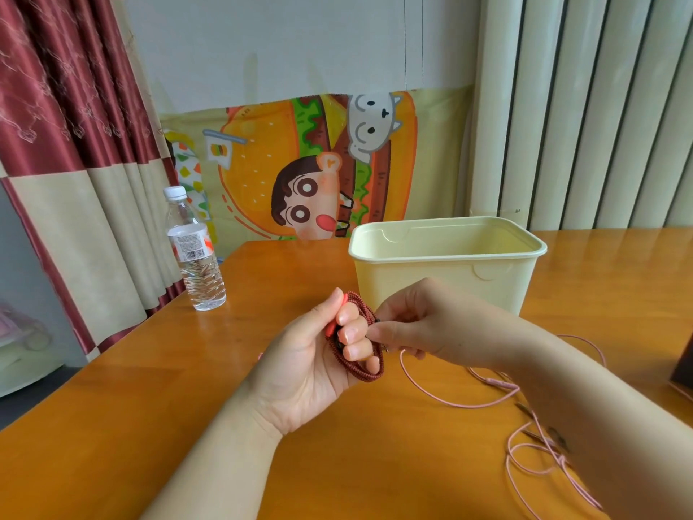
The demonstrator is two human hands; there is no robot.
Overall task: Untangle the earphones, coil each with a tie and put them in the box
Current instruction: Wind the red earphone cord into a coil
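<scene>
an orange-brown wooden table [337,463] is carrying everything here, its glossy top catching pale reflections. a clear plastic water bottle [195,257] with a white cap is standing upright near the left edge, partly filled. a cream-coloured open box [442,283] is sitting toward the far middle, well apart from the bottle, its opening facing up. pink earphones [500,383] are lying on the right part of the top, the thin cable running in loose curves and overlapping loops toward the near right edge. a dark object [684,369] is showing at the far right edge, cut off by the frame and too little visible to name.
</scene>
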